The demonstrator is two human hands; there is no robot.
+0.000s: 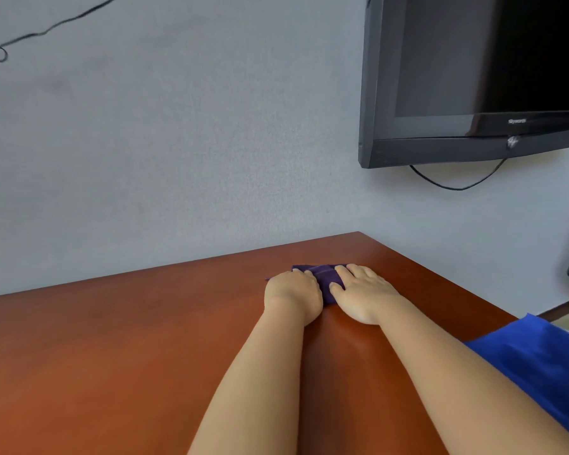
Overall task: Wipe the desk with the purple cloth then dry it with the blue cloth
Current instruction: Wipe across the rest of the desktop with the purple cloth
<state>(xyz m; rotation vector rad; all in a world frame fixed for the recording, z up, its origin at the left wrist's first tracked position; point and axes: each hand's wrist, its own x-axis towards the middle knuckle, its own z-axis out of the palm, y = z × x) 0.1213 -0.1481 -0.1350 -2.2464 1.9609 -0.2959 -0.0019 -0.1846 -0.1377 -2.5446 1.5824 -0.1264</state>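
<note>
Both hands cover most of the purple cloth (326, 278). The television (473, 77) and blue fabric (546, 362) run off the right edge; the counter (112, 356) runs past the bottom.

Two hands (329, 292), one purple cloth (324, 277), one desk (112, 356), one monitor (473, 77).
</note>
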